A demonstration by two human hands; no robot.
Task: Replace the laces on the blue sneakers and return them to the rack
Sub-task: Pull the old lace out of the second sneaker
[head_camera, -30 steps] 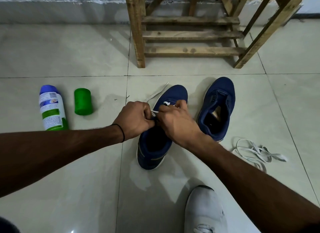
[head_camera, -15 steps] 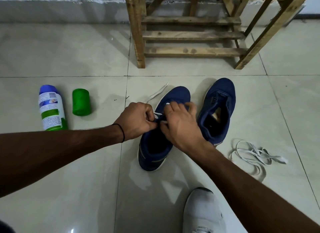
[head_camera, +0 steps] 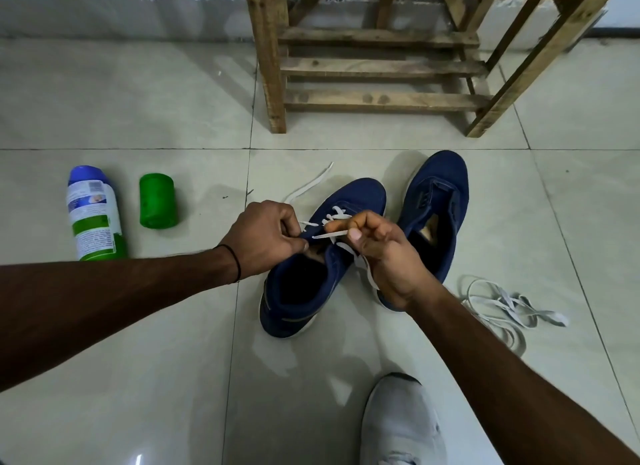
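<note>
Two blue sneakers stand on the tiled floor in front of the wooden rack [head_camera: 377, 66]. The left sneaker [head_camera: 304, 291] has a white lace [head_camera: 334, 215] threaded through its front eyelets. My left hand [head_camera: 266, 238] pinches the eyelet flap at the sneaker's left edge. My right hand [head_camera: 379, 253] holds the lace's stiff tip between thumb and fingers, pointing left over the tongue. One loose end of the lace [head_camera: 308, 184] trails on the floor beyond the toe. The right sneaker [head_camera: 436, 205] stands unlaced behind my right hand.
A loose bundle of white laces [head_camera: 502, 305] lies on the floor at right. A spray can [head_camera: 93, 215] and a green cap [head_camera: 156, 201] lie at left. A grey shoe [head_camera: 398, 426] on my foot shows at the bottom edge.
My right hand has lifted and turned palm-up, drawing the lace tip clear of the eyelet. More crossed lace now shows on the left sneaker's front. My left hand stays on the flap.
</note>
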